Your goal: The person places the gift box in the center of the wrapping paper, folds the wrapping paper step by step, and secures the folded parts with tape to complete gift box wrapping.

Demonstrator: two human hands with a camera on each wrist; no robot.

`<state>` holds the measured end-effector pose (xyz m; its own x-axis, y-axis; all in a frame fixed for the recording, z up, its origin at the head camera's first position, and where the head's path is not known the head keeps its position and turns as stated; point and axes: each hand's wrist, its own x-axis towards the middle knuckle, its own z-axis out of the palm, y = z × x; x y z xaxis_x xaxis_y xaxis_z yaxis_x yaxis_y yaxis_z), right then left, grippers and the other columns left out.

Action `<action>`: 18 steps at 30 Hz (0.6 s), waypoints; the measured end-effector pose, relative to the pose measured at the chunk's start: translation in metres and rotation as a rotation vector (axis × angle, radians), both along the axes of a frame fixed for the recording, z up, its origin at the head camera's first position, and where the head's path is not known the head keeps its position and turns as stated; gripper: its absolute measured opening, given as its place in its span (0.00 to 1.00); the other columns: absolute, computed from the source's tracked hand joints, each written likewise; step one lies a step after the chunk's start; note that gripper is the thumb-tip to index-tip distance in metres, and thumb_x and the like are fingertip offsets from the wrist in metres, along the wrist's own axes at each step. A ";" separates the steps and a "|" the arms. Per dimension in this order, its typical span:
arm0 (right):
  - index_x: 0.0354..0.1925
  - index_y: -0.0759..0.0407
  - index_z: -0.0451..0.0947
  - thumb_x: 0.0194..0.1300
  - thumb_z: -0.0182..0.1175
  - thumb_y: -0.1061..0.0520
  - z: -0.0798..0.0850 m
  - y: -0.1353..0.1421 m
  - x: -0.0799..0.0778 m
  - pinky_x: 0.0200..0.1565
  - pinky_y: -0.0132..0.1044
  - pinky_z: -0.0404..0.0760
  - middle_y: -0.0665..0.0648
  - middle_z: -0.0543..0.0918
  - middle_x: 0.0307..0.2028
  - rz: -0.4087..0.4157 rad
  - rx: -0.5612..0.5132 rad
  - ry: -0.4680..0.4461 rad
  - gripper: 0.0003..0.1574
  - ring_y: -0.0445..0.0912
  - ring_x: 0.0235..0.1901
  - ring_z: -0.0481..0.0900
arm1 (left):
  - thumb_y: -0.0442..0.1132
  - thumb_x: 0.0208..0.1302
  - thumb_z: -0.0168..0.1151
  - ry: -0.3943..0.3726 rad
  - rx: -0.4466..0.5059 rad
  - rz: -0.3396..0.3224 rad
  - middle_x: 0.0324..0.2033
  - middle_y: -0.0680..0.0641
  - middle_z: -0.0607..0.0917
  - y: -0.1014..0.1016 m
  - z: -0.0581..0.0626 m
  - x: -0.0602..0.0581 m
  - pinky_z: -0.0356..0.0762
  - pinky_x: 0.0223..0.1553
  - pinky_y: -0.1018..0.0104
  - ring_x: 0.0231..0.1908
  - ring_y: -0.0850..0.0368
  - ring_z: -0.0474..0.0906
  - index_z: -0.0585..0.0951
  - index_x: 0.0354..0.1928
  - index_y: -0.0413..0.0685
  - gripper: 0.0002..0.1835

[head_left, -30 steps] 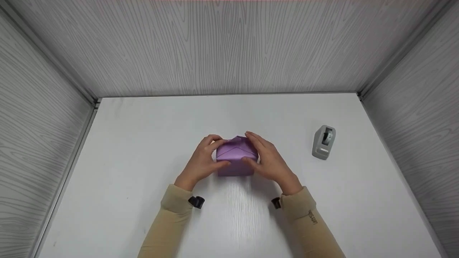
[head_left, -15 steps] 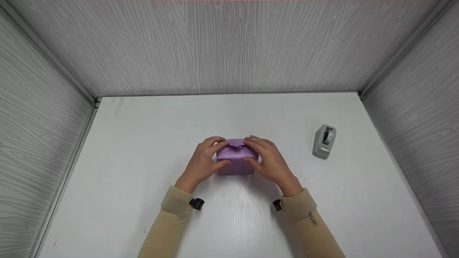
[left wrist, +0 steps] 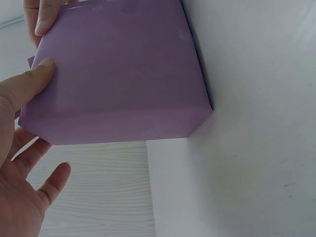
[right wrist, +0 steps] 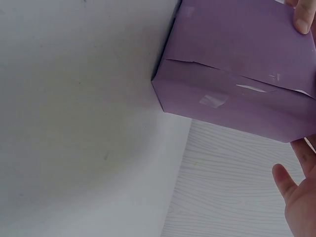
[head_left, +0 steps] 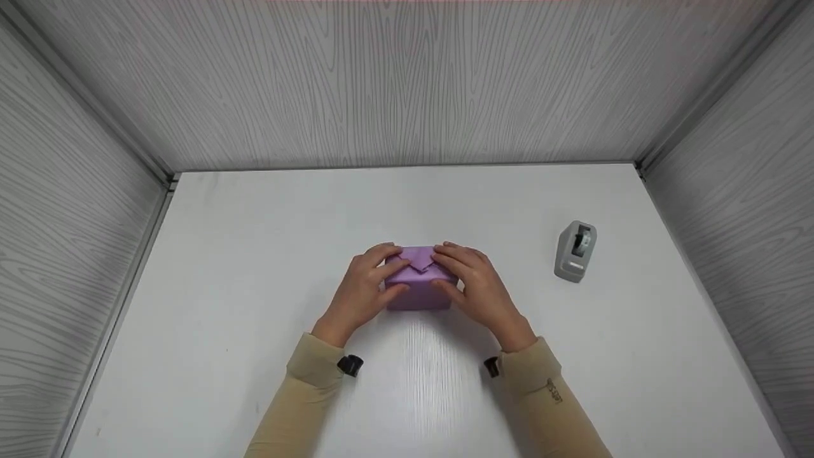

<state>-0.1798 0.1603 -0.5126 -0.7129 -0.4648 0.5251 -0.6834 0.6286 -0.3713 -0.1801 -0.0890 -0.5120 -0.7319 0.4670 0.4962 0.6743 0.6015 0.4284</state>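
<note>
A box wrapped in purple paper (head_left: 420,298) stands on the white table between both hands. On its top, a pointed paper flap (head_left: 420,257) lies folded toward the person. My left hand (head_left: 361,289) holds the box's left side, thumb on the near face and fingers on the top edge. From the right, my right hand (head_left: 480,289) holds it the same way, fingertips on the flap's edge. In the right wrist view, pieces of clear tape (right wrist: 214,100) show on the box's side, along a paper seam. The far side of the box is hidden in the head view.
A grey tape dispenser (head_left: 575,252) with a roll stands at the right of the white table (head_left: 254,254). Grey wood-grain panels (head_left: 394,83) enclose the table at the back and both sides.
The top flap, raised at the far edge a second ago, has come down toward the person and now lies against the box's top. Both hands stayed around the box, fingers shifting slightly on it.
</note>
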 end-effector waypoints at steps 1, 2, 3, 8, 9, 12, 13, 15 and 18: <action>0.59 0.59 0.79 0.65 0.66 0.49 0.000 0.000 0.000 0.64 0.45 0.64 0.54 0.77 0.61 -0.002 0.001 0.001 0.28 0.48 0.64 0.70 | 0.44 0.59 0.72 0.002 0.000 0.000 0.58 0.46 0.77 0.000 0.000 0.000 0.69 0.55 0.49 0.61 0.48 0.70 0.84 0.54 0.49 0.21; 0.59 0.59 0.79 0.65 0.66 0.49 0.000 0.000 0.000 0.64 0.45 0.64 0.54 0.77 0.61 -0.003 0.001 0.001 0.28 0.48 0.64 0.70 | 0.43 0.59 0.72 0.005 0.001 -0.001 0.58 0.46 0.77 0.001 0.000 0.001 0.69 0.56 0.49 0.61 0.48 0.70 0.84 0.54 0.48 0.20; 0.59 0.59 0.79 0.65 0.66 0.49 0.000 0.000 0.001 0.64 0.45 0.64 0.54 0.77 0.61 -0.006 0.003 -0.001 0.28 0.48 0.64 0.70 | 0.43 0.59 0.72 0.008 0.002 -0.001 0.58 0.46 0.77 0.001 -0.001 0.001 0.69 0.56 0.49 0.61 0.48 0.70 0.84 0.54 0.48 0.20; 0.60 0.59 0.78 0.65 0.65 0.49 -0.001 -0.001 0.002 0.65 0.46 0.63 0.54 0.77 0.61 -0.020 0.015 -0.003 0.28 0.47 0.65 0.69 | 0.41 0.58 0.72 0.027 -0.002 -0.001 0.57 0.44 0.77 0.003 -0.002 0.003 0.69 0.56 0.48 0.60 0.46 0.70 0.83 0.56 0.50 0.22; 0.60 0.58 0.78 0.65 0.65 0.49 -0.001 -0.001 0.002 0.65 0.46 0.63 0.54 0.77 0.62 -0.022 0.018 -0.003 0.28 0.47 0.65 0.69 | 0.40 0.58 0.72 0.030 -0.004 0.000 0.57 0.43 0.76 0.004 -0.002 0.003 0.69 0.56 0.48 0.60 0.46 0.70 0.83 0.56 0.51 0.22; 0.60 0.58 0.79 0.65 0.65 0.49 -0.002 -0.001 0.002 0.64 0.47 0.64 0.54 0.77 0.62 -0.023 0.024 0.002 0.27 0.48 0.65 0.68 | 0.39 0.58 0.72 0.029 -0.005 -0.001 0.57 0.43 0.76 0.004 -0.002 0.004 0.69 0.55 0.47 0.61 0.46 0.69 0.83 0.56 0.53 0.22; 0.59 0.58 0.79 0.65 0.65 0.50 -0.002 -0.001 0.002 0.64 0.47 0.65 0.54 0.77 0.61 -0.023 0.026 0.006 0.26 0.48 0.65 0.68 | 0.39 0.57 0.72 0.027 -0.003 -0.001 0.57 0.42 0.76 0.005 -0.002 0.004 0.69 0.55 0.46 0.61 0.46 0.69 0.84 0.56 0.53 0.22; 0.59 0.58 0.80 0.65 0.65 0.50 -0.002 -0.001 0.002 0.63 0.48 0.66 0.55 0.77 0.61 -0.022 0.025 0.016 0.26 0.48 0.65 0.69 | 0.39 0.57 0.73 0.025 0.000 -0.001 0.57 0.42 0.76 0.005 -0.002 0.004 0.69 0.55 0.47 0.61 0.46 0.69 0.84 0.55 0.53 0.21; 0.58 0.58 0.81 0.65 0.66 0.51 -0.003 -0.002 0.002 0.62 0.49 0.67 0.55 0.78 0.60 -0.018 0.020 0.033 0.25 0.49 0.64 0.70 | 0.39 0.57 0.72 0.029 -0.003 0.001 0.57 0.43 0.77 0.005 -0.002 0.004 0.68 0.56 0.47 0.61 0.46 0.69 0.85 0.54 0.53 0.20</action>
<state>-0.1774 0.1586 -0.5154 -0.7035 -0.4630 0.5391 -0.6837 0.6479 -0.3358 -0.1759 -0.0839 -0.5144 -0.7180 0.4676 0.5156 0.6854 0.6038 0.4070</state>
